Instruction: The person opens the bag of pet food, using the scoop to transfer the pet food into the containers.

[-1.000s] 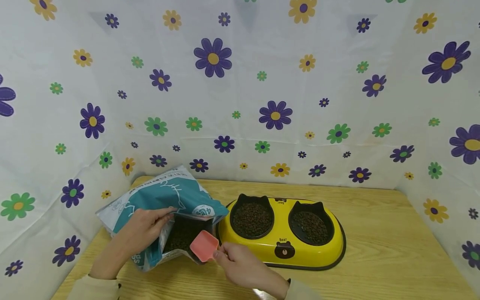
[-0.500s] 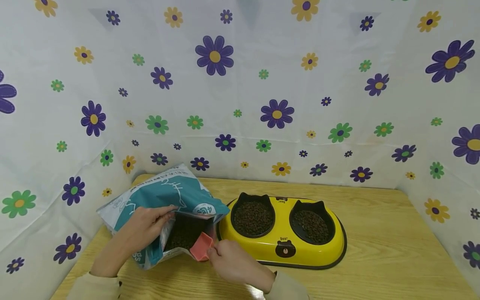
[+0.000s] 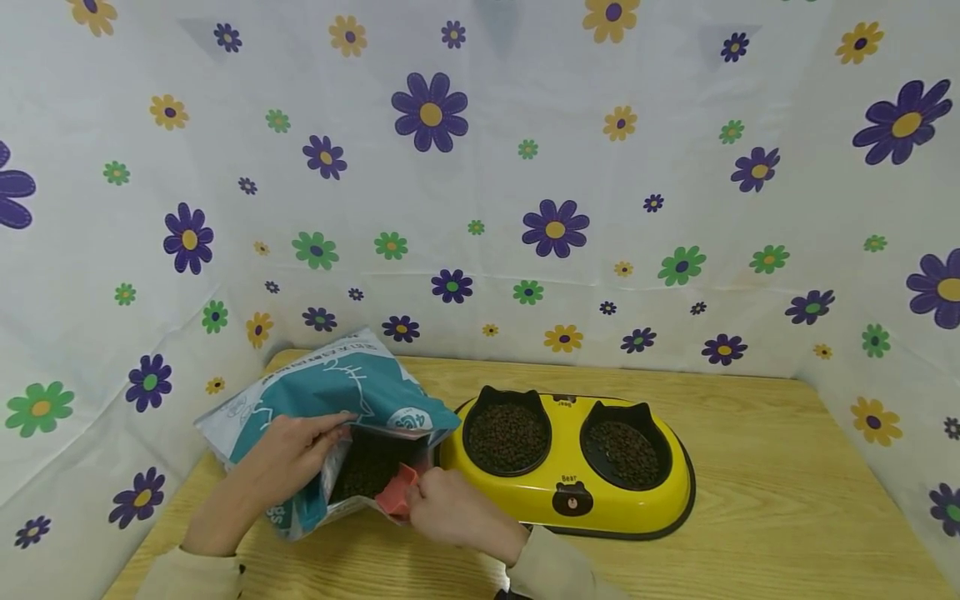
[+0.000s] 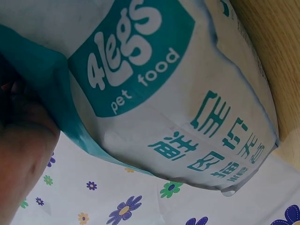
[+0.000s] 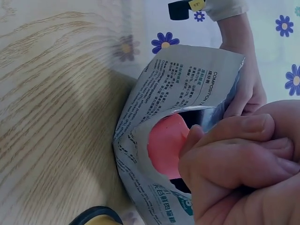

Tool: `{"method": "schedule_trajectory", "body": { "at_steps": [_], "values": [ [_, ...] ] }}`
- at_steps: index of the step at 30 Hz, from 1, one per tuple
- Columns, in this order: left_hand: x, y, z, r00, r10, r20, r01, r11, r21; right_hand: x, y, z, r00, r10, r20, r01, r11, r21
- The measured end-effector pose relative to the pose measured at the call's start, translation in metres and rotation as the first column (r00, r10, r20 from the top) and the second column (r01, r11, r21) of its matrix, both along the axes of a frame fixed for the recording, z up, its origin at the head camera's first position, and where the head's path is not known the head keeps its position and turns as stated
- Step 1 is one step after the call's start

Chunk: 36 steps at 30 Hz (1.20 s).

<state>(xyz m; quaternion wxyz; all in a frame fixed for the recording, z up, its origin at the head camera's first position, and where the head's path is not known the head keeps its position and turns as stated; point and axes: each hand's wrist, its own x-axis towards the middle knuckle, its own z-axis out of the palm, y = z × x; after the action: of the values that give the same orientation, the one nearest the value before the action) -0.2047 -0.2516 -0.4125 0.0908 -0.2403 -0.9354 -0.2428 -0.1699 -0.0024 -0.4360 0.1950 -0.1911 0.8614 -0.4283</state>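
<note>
A teal and white pet food bag (image 3: 315, 385) lies on its side, its mouth facing the front right, with brown kibble (image 3: 363, 473) visible inside. My left hand (image 3: 288, 457) grips the upper edge of that mouth; in the left wrist view part of this hand (image 4: 26, 136) is hidden behind the teal flap. Between curled fingers my right hand (image 3: 456, 512) holds a pink scoop (image 3: 395, 495) by its handle. The scoop (image 5: 167, 143) sits tilted in the bag's mouth at the lower right edge. How much kibble it carries cannot be seen.
Right of the bag stands a yellow double pet feeder (image 3: 525, 506) with a bear print. Its left black bowl (image 3: 508, 440) holds more kibble than its right bowl (image 3: 626, 454). A flowered white cloth (image 3: 480, 183) borders the wooden table (image 3: 795, 483) at the back and sides.
My right hand has moved left, carrying the scoop deeper against the bag's mouth and tilting it. The left hand, bag and feeder have stayed put.
</note>
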Motion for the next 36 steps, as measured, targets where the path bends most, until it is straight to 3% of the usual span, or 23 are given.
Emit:
{"method": "schedule_trajectory", "body": {
  "at_steps": [9,14,21,28,36],
  "values": [
    [-0.002,0.0,-0.001,0.999,-0.009,-0.035,0.009,1.0,0.002,-0.007,-0.009,-0.012,1.0,0.024,-0.015,-0.024,1.0,0.011],
    [-0.001,0.0,0.0,1.0,0.003,-0.014,-0.003,1.0,-0.011,-0.007,-0.012,-0.021,0.998,0.063,-0.022,-0.063,0.998,0.014],
    [-0.001,0.002,-0.001,1.0,0.01,-0.007,-0.01,1.0,-0.008,-0.002,-0.011,-0.026,0.999,0.025,-0.046,-0.025,1.0,-0.008],
    [0.0,0.002,-0.003,1.0,0.011,0.004,-0.011,1.0,-0.01,0.007,-0.003,-0.027,1.0,0.001,0.001,-0.001,0.996,-0.088],
    [-0.001,0.001,-0.002,1.0,-0.004,-0.022,0.004,1.0,-0.003,0.008,0.002,-0.029,0.997,0.028,0.07,-0.015,0.983,-0.181]
  ]
}}
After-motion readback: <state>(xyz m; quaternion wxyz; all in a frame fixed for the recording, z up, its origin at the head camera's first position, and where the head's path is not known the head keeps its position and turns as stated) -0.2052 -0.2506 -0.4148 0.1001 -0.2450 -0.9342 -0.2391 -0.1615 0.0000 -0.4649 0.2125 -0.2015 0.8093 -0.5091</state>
